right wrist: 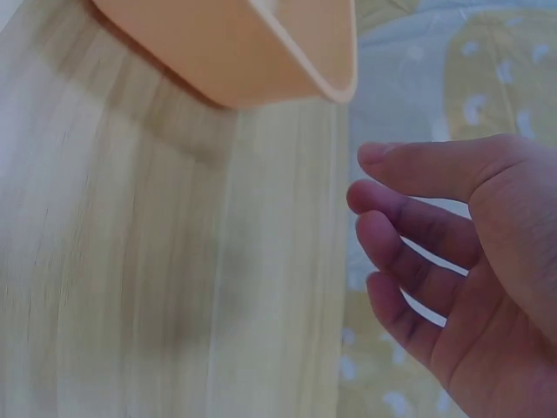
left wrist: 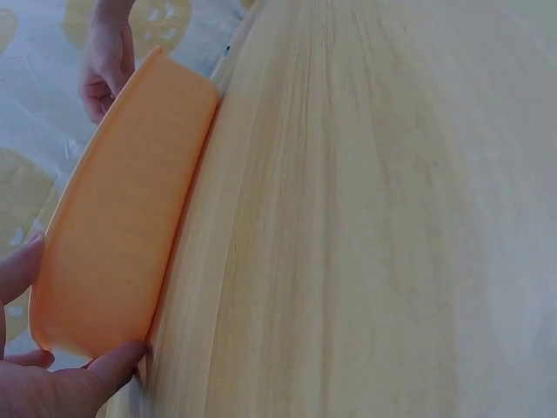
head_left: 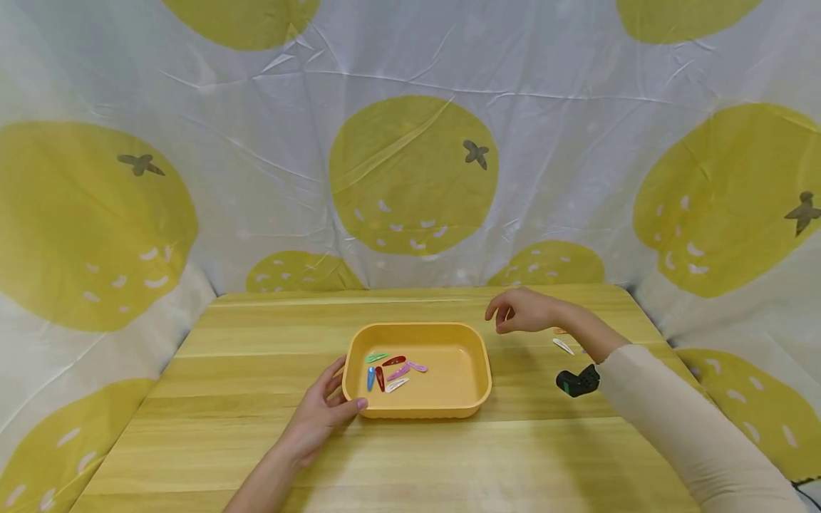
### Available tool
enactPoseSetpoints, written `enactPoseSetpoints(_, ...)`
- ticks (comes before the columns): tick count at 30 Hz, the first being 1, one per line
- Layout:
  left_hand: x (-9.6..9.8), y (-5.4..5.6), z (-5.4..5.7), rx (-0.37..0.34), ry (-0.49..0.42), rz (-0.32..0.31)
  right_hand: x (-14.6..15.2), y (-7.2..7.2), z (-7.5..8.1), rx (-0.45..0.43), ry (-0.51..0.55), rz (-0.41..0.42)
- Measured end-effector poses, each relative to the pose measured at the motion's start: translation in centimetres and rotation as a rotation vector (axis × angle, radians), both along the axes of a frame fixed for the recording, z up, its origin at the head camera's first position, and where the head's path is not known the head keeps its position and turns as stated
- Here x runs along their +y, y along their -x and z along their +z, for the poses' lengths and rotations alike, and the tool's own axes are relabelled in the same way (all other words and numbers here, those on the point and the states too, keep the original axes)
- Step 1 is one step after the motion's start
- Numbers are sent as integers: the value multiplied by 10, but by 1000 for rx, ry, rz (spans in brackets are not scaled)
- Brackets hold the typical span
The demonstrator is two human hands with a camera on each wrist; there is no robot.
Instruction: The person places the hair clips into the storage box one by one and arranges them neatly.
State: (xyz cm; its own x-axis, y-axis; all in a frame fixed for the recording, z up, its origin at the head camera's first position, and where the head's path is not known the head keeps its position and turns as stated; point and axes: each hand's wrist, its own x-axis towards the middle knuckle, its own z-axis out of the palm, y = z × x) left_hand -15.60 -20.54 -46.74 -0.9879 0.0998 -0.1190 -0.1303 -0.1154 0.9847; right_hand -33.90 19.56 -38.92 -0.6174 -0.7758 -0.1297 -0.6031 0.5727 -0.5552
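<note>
A yellow plastic tray (head_left: 449, 381) stands on the table with several snap hair clips inside, gathered towards its left half. Among them are a green clip (head_left: 377, 358), a blue clip (head_left: 370, 379) and a white clip (head_left: 397, 385). My left hand (head_left: 321, 413) grips the tray's front left corner, thumb (left wrist: 117, 366) low on the wall and fingers around the left side. My right hand (head_left: 527, 311) hovers beyond the tray's back right corner. Its fingers (right wrist: 418, 270) are loosely bent, thumb apart from them, with nothing between.
Right of the tray, another white hair clip (head_left: 563, 347) lies on the wooden table (head_left: 256, 370), with an orange one (head_left: 559, 330) partly behind my right wrist. A small black object (head_left: 577, 382) sits near my right sleeve. Fruit-patterned cloth (head_left: 410, 171) hangs behind and at both sides.
</note>
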Motion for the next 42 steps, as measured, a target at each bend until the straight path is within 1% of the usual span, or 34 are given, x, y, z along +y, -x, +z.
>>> enactPoseSetpoints(4, 0, 0, -1, -6, 4, -1, 13, 1, 0, -2, 4, -21)
enactPoseSetpoints(9, 0, 2, -1, -14, 14, 9, 27, 1, -2, -23, 9, -67)
enactPoseSetpoints(13, 1, 1, 0, -13, 29, 7, 39, 1, -5, -40, 3, -97)
enactPoseSetpoints(19, 0, 0, 2, -8, 27, 2, 56, 1, -7, -42, -10, -127)
enactPoseSetpoints(23, 0, 0, 2, -7, 22, -4, 66, 0, -8, -80, -26, -157)
enactPoseSetpoints(32, 0, -1, 1, -5, 10, -4, 92, -2, -7, -178, -43, -179)
enactPoseSetpoints(38, 0, 0, 0, -7, -5, -5, 110, -1, -12, -201, -26, -177)
enactPoseSetpoints(42, 0, 0, 0, -10, -7, -5, 121, 1, -19, -204, -27, -195)
